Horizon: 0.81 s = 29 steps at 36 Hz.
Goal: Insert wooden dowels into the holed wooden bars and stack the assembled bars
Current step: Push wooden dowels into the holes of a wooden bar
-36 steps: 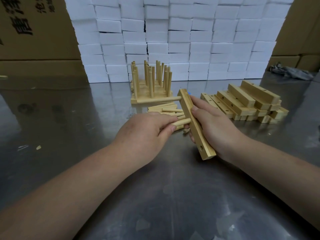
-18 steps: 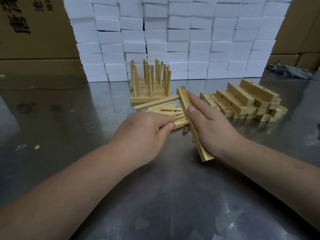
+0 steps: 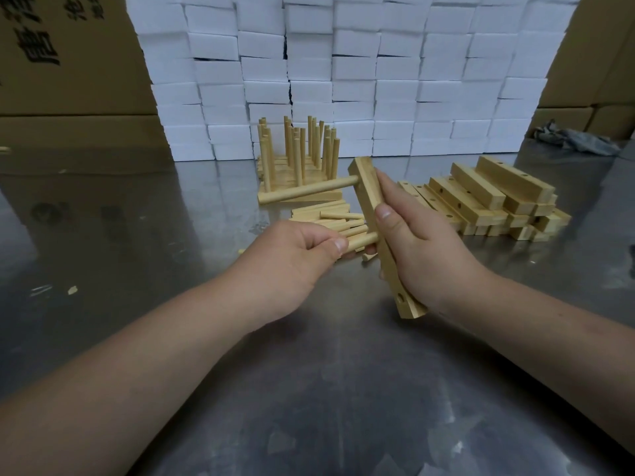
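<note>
Bar held tilted over counter, right hand wrapped round its middle. Left hand pinches dowel at mid hole, seemingly part in. Light, stiff, smooth wood; grip dowel near the bar

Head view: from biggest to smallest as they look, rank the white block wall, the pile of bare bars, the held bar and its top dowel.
1. white block wall
2. pile of bare bars
3. held bar, enlarged by nearness
4. top dowel
</note>
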{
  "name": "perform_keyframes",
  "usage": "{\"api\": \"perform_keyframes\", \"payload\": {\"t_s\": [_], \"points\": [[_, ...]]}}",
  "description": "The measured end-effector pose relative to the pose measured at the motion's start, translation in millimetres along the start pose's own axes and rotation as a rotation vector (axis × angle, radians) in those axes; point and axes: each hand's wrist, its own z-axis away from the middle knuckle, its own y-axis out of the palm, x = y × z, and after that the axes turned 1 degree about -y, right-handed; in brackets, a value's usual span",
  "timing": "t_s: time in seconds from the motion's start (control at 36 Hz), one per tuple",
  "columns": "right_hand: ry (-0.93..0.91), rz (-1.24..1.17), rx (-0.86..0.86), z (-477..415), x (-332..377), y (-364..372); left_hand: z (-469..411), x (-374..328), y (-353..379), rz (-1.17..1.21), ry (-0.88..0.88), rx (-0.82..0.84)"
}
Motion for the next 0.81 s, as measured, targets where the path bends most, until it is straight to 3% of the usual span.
{"api": "perform_keyframes", "payload": {"t_s": [0.19, 0.31, 0.36, 0.44, 0.56, 0.69, 0.81], "points": [[0.112, -0.142, -0.086, -3.2, -2.0, 4.4, 0.3, 0.0, 2.9, -0.191, 0.077, -0.139], [0.217, -0.196, -0.213, -8.8, -5.2, 7.6, 0.2, 3.8, 2.3, -0.4, 0.152, -0.13], [0.291, -0.309, -0.274, -11.5, -5.7, 3.8, -0.5, 4.6, 1.4, -0.391, 0.181, -0.132], [0.376, -0.397, -0.316, -13.2, -7.3, -3.3, -0.2, 0.9, 1.6, -0.224, 0.176, -0.122], [0.39, -0.445, -0.307, -13.2, -6.6, -3.3, 0.8, -3.8, 6.8, 0.199, 0.134, -0.122], [0.385, -0.464, -0.26, -10.6, -3.6, 0.7, -3.6, -4.7, 3.6, 0.414, 0.143, -0.277], [0.359, -0.445, -0.236, -8.6, -1.7, 2.8, -7.4, -5.5, 4.3, 0.64, 0.074, -0.28]]}}
